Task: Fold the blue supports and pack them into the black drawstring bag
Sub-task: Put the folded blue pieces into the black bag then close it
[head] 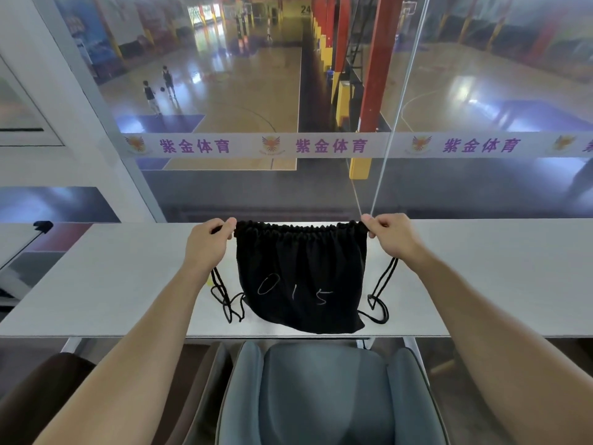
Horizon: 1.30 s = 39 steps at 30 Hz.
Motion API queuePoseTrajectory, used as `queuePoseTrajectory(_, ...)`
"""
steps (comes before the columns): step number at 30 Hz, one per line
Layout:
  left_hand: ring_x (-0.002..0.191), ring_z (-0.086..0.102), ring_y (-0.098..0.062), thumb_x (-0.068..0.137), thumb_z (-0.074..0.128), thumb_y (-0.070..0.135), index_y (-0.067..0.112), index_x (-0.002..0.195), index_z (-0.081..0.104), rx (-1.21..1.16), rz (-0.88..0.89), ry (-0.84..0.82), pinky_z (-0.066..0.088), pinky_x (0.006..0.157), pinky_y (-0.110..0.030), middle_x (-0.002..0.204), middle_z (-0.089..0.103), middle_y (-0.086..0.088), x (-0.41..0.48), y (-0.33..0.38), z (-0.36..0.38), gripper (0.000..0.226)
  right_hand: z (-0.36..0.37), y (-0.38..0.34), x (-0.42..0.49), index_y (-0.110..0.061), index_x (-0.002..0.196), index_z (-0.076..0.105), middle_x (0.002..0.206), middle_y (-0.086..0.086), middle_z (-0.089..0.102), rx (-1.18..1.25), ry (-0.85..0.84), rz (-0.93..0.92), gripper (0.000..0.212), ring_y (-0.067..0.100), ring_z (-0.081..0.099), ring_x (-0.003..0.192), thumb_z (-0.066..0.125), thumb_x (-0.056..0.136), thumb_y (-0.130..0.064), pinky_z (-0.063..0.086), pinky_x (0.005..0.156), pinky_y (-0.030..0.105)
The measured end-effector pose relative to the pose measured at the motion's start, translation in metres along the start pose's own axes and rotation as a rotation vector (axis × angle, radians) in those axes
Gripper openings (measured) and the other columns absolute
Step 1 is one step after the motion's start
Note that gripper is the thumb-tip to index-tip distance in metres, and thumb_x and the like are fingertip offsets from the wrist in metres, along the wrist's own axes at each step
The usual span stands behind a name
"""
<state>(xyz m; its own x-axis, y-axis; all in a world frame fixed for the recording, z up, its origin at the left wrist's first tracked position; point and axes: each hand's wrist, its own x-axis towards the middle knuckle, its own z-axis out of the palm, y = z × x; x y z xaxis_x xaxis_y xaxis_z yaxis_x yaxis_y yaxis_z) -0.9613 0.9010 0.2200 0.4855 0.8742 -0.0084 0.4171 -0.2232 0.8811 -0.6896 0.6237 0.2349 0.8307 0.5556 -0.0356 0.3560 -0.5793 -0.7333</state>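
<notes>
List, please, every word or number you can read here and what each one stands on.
"015": handwritten in pale strokes on the black drawstring bag.
"紫金体育": purple, repeated along the white strip across the window.
"24": on the far wall of the hall, faint.
Lettering under the strip's emblems: too small to read.

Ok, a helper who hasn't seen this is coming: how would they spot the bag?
Find the long pale counter below the window. At its middle, the left hand and right hand pinch the gathered top of a black drawstring bag. Only it bears handwritten 015.
</notes>
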Motion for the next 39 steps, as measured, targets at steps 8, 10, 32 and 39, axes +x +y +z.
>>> queuePoseTrajectory(8, 0.075, 0.058, -0.029, 0.102, 0.064, 0.055, 0.015, 0.076, 0.066, -0.040, -0.086, 0.214, 0.051, 0.076, -0.041, 0.078, 0.064, -0.005, 0.016, -0.015, -0.038, 0.048, -0.055, 0.029, 0.002, -0.015, 0.074, 0.073, 0.066, 0.002, 0.059, 0.000, 0.224, 0.077, 0.054, 0.025, 0.054, 0.066, 0.059, 0.107, -0.056, 0.042, 0.064, 0.036)
queuePoseTrajectory(10, 0.081, 0.063, -0.033, 0.102, 0.064, 0.055, 0.016, 0.078, 0.068, -0.041, -0.107, 0.249, 0.054, 0.080, -0.044, 0.083, 0.068, -0.007, 0.017, -0.023, -0.042, 0.046, -0.069, 0.035, -0.001, -0.014, 0.075, 0.074, 0.067, 0.002, 0.060, 0.015, 0.262, 0.104, 0.053, 0.026, 0.055, 0.069, 0.059, 0.106, -0.055, 0.042, 0.067, 0.037)
queuePoseTrajectory(32, 0.088, 0.067, -0.002, 0.097, 0.081, 0.041, 0.028, 0.104, 0.066, 0.132, 0.533, -0.445, 0.053, 0.082, -0.030, 0.094, 0.073, 0.016, -0.158, 0.128, 0.243, 0.021, -0.205, 0.101, -0.160, -0.010, 0.071, 0.060, 0.052, 0.001, 0.045, 0.458, 0.578, 0.066, 0.053, 0.019, 0.039, 0.047, 0.057, 0.109, -0.046, 0.038, 0.060, 0.039)
queuePoseTrajectory(39, 0.095, 0.069, 0.002, 0.105, 0.072, 0.034, 0.025, 0.111, 0.066, -0.183, 0.723, -0.586, 0.049, 0.083, -0.012, 0.098, 0.075, 0.015, -0.290, 0.233, 0.307, 0.012, -0.259, 0.242, -0.317, -0.021, 0.087, 0.077, 0.075, -0.005, 0.081, 0.065, 0.461, 0.333, 0.037, 0.016, 0.077, 0.076, 0.058, 0.107, -0.045, 0.062, 0.090, 0.045)
